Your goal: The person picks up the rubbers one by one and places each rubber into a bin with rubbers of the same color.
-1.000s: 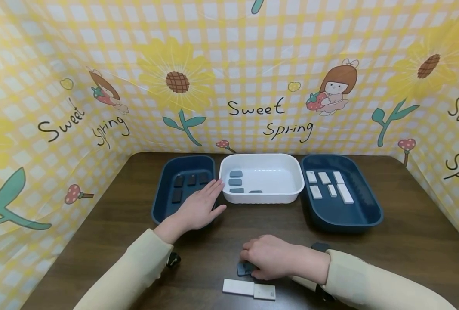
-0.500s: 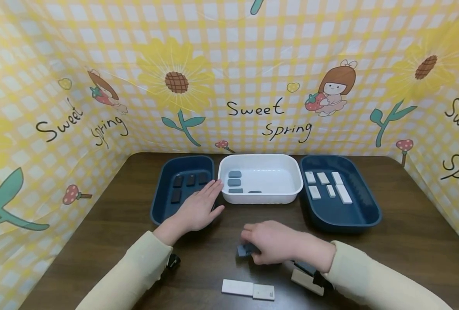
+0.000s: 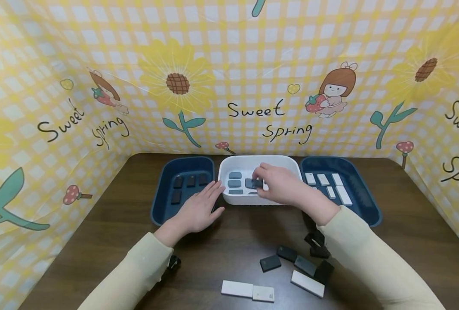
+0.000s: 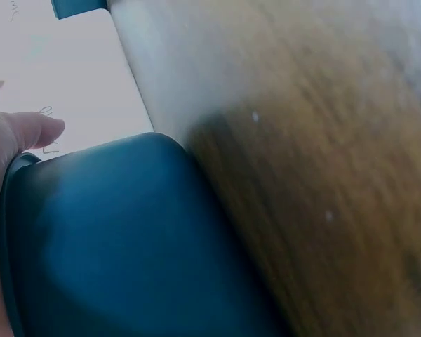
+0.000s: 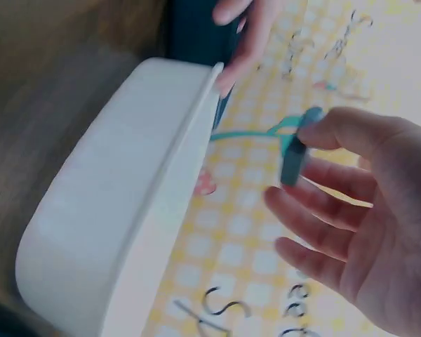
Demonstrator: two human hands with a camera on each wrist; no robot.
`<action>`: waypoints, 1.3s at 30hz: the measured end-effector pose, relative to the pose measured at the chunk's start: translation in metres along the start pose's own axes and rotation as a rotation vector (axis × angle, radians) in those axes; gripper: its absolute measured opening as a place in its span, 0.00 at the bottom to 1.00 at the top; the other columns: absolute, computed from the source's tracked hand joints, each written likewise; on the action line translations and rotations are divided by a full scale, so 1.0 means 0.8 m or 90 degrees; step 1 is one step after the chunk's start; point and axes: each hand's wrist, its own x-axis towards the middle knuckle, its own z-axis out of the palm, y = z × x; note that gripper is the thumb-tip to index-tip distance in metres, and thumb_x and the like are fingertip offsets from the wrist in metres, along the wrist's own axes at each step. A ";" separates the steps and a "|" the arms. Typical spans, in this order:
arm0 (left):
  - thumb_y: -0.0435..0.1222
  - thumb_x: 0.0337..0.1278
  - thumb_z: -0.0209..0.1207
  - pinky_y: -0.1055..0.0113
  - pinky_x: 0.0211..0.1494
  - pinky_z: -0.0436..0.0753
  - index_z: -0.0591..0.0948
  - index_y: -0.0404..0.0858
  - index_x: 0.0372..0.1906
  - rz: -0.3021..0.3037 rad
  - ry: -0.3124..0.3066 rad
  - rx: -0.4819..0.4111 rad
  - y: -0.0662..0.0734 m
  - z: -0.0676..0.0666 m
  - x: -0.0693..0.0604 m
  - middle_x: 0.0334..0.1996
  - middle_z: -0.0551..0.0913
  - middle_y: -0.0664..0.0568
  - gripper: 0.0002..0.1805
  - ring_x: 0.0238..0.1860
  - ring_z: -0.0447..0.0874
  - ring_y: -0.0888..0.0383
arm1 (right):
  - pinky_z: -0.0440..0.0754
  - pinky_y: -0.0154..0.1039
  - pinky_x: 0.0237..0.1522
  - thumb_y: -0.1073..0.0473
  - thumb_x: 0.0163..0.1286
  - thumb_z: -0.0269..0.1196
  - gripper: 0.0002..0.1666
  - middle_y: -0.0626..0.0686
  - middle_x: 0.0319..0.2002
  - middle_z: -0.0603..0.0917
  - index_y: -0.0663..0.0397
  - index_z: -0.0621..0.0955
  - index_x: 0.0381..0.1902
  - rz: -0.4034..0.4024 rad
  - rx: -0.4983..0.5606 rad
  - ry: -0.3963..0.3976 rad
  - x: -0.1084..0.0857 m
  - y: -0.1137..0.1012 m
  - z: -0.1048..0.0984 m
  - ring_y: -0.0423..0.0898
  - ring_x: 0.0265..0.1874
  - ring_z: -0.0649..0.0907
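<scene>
Head view: right grip pinches a blue-grey block between thumb and fingers over the white bin, just right of the grey blocks lying at that bin's left end. Left grip, fingers extended and grasping nothing, lies at the white bin's near-left corner. Step in hand, judged: placing this block with its like. Next move probably calls for lowering it flat, then parting thumb and fingers. Dark blocks lie on the surface, nearside of the white bin.
</scene>
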 end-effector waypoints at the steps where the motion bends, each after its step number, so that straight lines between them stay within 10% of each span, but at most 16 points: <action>1: 0.52 0.70 0.48 0.47 0.68 0.60 0.56 0.41 0.76 -0.001 0.001 0.000 0.000 0.000 0.000 0.76 0.50 0.50 0.36 0.76 0.43 0.52 | 0.76 0.38 0.34 0.59 0.60 0.68 0.14 0.49 0.38 0.78 0.55 0.80 0.43 0.016 0.003 0.008 0.005 0.003 0.000 0.43 0.29 0.76; 13: 0.52 0.70 0.49 0.46 0.68 0.60 0.57 0.42 0.76 -0.010 0.002 -0.006 -0.001 0.002 0.000 0.77 0.49 0.51 0.36 0.76 0.43 0.53 | 0.78 0.43 0.43 0.61 0.63 0.66 0.14 0.52 0.39 0.78 0.58 0.79 0.46 0.196 0.092 -0.009 0.048 0.030 0.042 0.48 0.35 0.77; 28: 0.52 0.69 0.50 0.47 0.68 0.60 0.58 0.41 0.76 -0.014 0.011 -0.006 0.001 0.005 0.001 0.76 0.50 0.51 0.36 0.76 0.44 0.53 | 0.77 0.47 0.51 0.63 0.63 0.66 0.09 0.53 0.38 0.84 0.57 0.85 0.41 0.202 0.156 -0.179 0.059 0.070 0.083 0.49 0.38 0.78; 39: 0.52 0.69 0.50 0.48 0.69 0.60 0.58 0.42 0.75 -0.020 0.015 -0.009 0.000 0.006 0.001 0.76 0.50 0.52 0.36 0.76 0.43 0.54 | 0.75 0.48 0.53 0.62 0.63 0.65 0.09 0.53 0.40 0.83 0.57 0.85 0.42 0.213 0.195 -0.207 0.063 0.075 0.085 0.50 0.39 0.78</action>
